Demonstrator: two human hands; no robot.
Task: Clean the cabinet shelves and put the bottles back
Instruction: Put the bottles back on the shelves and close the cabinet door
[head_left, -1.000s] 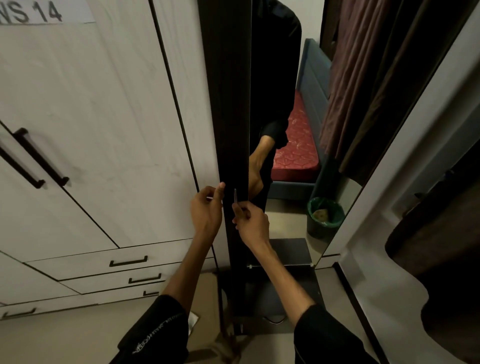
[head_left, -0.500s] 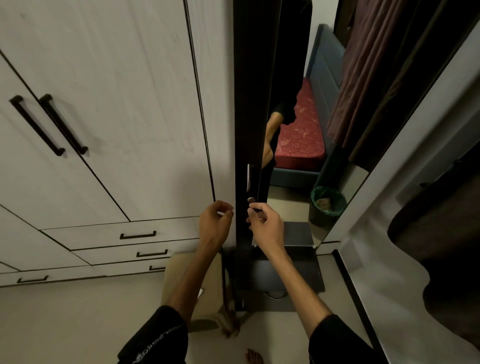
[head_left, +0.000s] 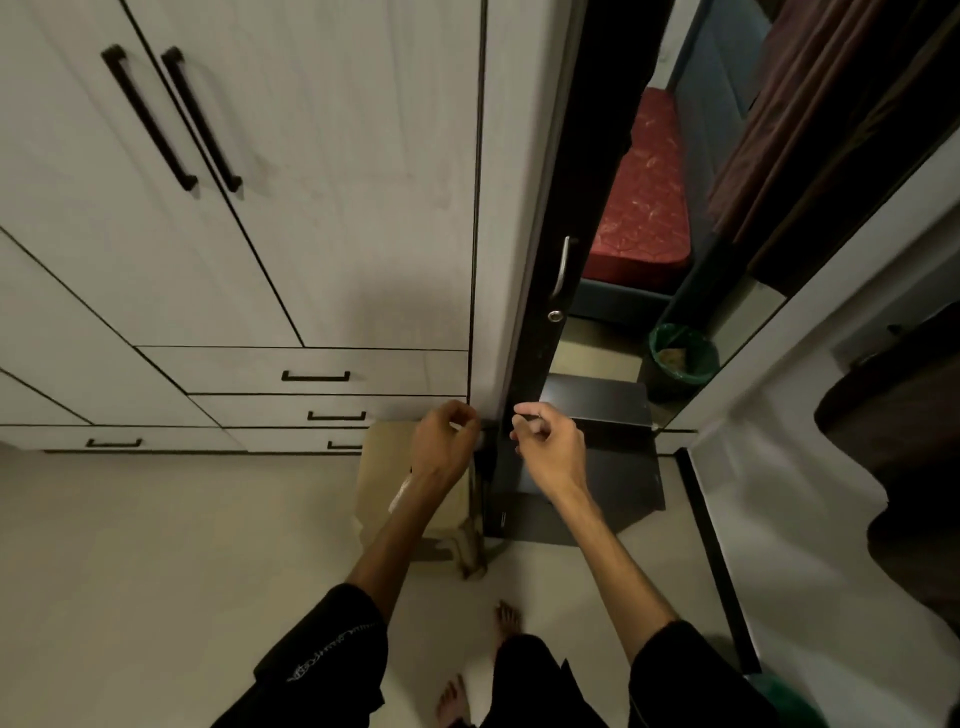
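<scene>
Cabinet door (head_left: 540, 291) stands between left hand (head_left: 444, 441) and right hand (head_left: 548, 447), both loosely curled and seemingly empty, so fingers risk pinching at its edge.

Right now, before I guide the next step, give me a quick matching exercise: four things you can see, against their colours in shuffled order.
Things:
1. cushion reflected in the mirror
2. waste bin reflected in the mirror
3. pull handle on the dark door
4. paper bag on the floor behind the left hand

Colours:
A. green
B. tan brown
C. red
D. silver metal

Pairs: 1-C, 2-A, 3-D, 4-B
</scene>
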